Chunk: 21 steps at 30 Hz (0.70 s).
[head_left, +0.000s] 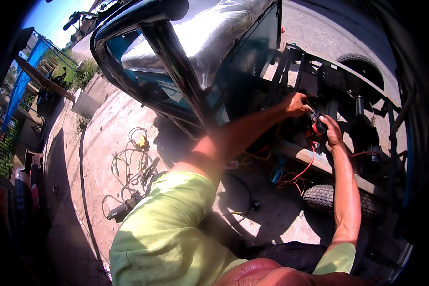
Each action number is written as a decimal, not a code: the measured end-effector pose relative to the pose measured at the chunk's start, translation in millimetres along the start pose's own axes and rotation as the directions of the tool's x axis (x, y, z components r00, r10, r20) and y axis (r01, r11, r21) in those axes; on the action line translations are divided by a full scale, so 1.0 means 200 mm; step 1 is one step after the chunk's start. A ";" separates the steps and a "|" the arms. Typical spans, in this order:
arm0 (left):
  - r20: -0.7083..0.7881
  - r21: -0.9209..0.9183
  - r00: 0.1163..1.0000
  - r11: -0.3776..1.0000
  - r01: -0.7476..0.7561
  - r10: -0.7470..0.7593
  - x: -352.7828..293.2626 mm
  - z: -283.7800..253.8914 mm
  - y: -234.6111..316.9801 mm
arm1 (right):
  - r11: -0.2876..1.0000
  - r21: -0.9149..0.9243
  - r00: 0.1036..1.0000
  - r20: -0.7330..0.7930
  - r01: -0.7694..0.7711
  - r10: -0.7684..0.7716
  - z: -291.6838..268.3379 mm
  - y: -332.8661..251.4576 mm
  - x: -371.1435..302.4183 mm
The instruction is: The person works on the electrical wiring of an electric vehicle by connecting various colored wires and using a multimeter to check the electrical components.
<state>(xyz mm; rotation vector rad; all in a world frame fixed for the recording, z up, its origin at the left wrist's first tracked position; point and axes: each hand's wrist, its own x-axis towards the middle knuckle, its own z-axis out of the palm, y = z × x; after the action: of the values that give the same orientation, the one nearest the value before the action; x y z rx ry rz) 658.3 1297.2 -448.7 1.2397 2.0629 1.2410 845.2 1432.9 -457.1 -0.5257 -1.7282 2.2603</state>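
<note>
Reaching across the open metal frame [302, 155] of a vehicle, my left hand [296, 104] has its fingers closed together at a thin, pale piece that I cannot make out clearly. Just to the right and nearer, my right hand [332, 132] is wrapped round a small red and black object [318, 127], whose kind is too small to tell. The hands almost meet over dark parts of the frame. From below them a red wire [311, 164] curves down towards loose wires under the frame.
A seat under clear plastic [195, 40] and a black tubular bar [171, 66] stand at upper left. Two tyres, one far [362, 64] and one near [319, 196], flank the frame. A tangled cable [128, 162] and a black power tool [124, 208] lie on the concrete.
</note>
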 end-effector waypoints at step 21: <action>0.019 0.042 0.999 0.998 -0.046 0.045 0.04 0.02 -0.06 | 0.995 -0.094 0.998 -0.057 -0.030 0.025 -0.08 0.13 0.09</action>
<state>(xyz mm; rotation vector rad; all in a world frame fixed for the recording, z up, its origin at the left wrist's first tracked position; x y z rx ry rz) 651.0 1302.9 -460.9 1.3195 2.0689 1.2073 836.1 1446.5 -487.3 -0.6293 -1.8185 2.1686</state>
